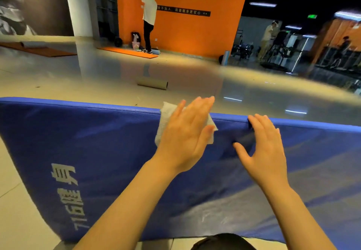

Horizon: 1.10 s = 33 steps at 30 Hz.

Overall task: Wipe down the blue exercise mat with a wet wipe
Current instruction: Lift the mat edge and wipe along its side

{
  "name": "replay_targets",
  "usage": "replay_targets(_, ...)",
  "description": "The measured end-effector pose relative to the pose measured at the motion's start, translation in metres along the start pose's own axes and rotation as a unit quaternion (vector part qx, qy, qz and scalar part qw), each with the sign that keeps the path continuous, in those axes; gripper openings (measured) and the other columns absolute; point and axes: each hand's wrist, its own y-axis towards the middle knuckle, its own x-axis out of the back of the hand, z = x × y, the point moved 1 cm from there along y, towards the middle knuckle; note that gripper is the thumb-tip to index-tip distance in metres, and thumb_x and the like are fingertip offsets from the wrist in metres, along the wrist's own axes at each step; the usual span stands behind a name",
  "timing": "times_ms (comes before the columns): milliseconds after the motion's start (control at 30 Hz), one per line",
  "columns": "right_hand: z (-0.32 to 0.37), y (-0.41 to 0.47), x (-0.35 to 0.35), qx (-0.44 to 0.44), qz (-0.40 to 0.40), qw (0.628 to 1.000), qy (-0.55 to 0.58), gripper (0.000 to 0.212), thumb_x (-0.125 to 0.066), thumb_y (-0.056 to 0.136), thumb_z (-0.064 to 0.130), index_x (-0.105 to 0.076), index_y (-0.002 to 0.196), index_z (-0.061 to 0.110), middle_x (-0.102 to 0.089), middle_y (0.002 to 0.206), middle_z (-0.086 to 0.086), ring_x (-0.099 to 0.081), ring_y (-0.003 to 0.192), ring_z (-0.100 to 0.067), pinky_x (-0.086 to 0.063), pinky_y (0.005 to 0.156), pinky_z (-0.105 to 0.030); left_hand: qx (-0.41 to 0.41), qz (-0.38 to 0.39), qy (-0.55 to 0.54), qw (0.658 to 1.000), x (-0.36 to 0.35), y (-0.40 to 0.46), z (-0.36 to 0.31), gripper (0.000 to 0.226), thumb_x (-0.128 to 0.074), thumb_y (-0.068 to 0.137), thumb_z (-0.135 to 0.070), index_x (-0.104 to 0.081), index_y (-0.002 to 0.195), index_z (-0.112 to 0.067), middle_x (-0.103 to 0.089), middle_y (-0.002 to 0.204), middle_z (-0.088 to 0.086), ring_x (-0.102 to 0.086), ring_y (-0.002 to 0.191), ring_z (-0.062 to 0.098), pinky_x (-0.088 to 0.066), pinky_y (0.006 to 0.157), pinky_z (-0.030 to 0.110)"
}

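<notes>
The blue exercise mat (pixel 109 148) lies across the floor in front of me, with white printed characters near its left end. At the mat's far edge my left hand (pixel 185 132) presses a white wet wipe (pixel 166 117) flat with straight fingers. The wipe sticks out to the left and right of the hand and laps over the far edge. My right hand (pixel 263 148) rests flat on the mat just to the right, fingers straight and reaching the far edge, thumb spread, holding nothing.
A rolled beige mat (pixel 152 83) lies on the shiny floor beyond the blue mat. A person (pixel 148 15) stands on an orange mat (pixel 127 52) by the orange wall. Gym machines (pixel 283 54) and another person stand at the right. A dark knee (pixel 222 242) shows at the bottom.
</notes>
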Motion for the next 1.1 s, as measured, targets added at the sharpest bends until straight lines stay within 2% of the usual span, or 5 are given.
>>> replay_targets(133, 0.011, 0.003, -0.009, -0.037, -0.007, 0.999, 0.025, 0.061, -0.059, 0.081, 0.025, -0.049, 0.138, 0.007, -0.045, 0.145, -0.013, -0.032, 0.141, -0.031, -0.023, 0.113, -0.063, 0.007, 0.024, 0.195, 0.980, 0.038, -0.012, 0.044, 0.042, -0.046, 0.093, -0.036, -0.060, 0.127, -0.014, -0.065, 0.120, 0.005, -0.059, 0.117, 0.026, -0.022, 0.114, 0.043)
replay_targets(333, 0.065, 0.005, -0.015, 0.062, -0.112, 0.992, 0.007, 0.045, -0.049, 0.091, 0.023, -0.055, 0.132, 0.006, -0.053, 0.136, -0.016, -0.043, 0.133, -0.031, -0.022, 0.115, -0.056, 0.025, 0.017, 0.216, 0.976, 0.038, -0.004, 0.048, 0.035, -0.047, 0.096, -0.044, -0.068, 0.098, -0.016, -0.069, 0.087, -0.004, -0.065, 0.079, 0.022, -0.039, 0.076, 0.035)
replay_targets(533, 0.124, 0.009, -0.052, 0.199, 0.027, 0.978, 0.061, 0.055, -0.044, 0.093, 0.012, -0.037, 0.147, 0.013, -0.040, 0.152, -0.011, -0.032, 0.143, -0.025, -0.021, 0.118, -0.048, 0.047, -0.007, 0.186, 0.981, 0.060, -0.018, 0.052, 0.041, -0.043, 0.099, -0.031, -0.064, 0.126, -0.008, -0.071, 0.114, 0.006, -0.064, 0.109, 0.025, -0.033, 0.101, 0.038)
replay_targets(767, 0.086, 0.026, -0.055, 0.223, -0.035, 0.970, -0.085, 0.041, -0.042, 0.102, 0.030, -0.060, 0.130, 0.007, -0.062, 0.118, -0.010, -0.054, 0.107, -0.030, -0.035, 0.106, -0.044, 0.046, 0.076, 0.251, 0.964, 0.077, -0.046, 0.062, 0.081, -0.044, 0.085, -0.070, -0.049, 0.143, -0.014, -0.058, 0.133, 0.001, -0.048, 0.123, 0.020, -0.017, 0.113, 0.051)
replay_targets(1100, -0.075, 0.028, 0.039, 0.042, -0.035, 0.976, -0.213, 0.035, -0.034, 0.098, 0.018, -0.061, 0.109, 0.000, -0.061, 0.101, -0.017, -0.053, 0.093, -0.039, -0.033, 0.092, -0.049, 0.006, 0.000, 0.301, 0.954, 0.067, -0.054, 0.063, 0.099, -0.094, 0.053, -0.045, -0.051, 0.136, -0.014, -0.050, 0.128, 0.002, -0.048, 0.118, 0.025, -0.014, 0.112, 0.052)
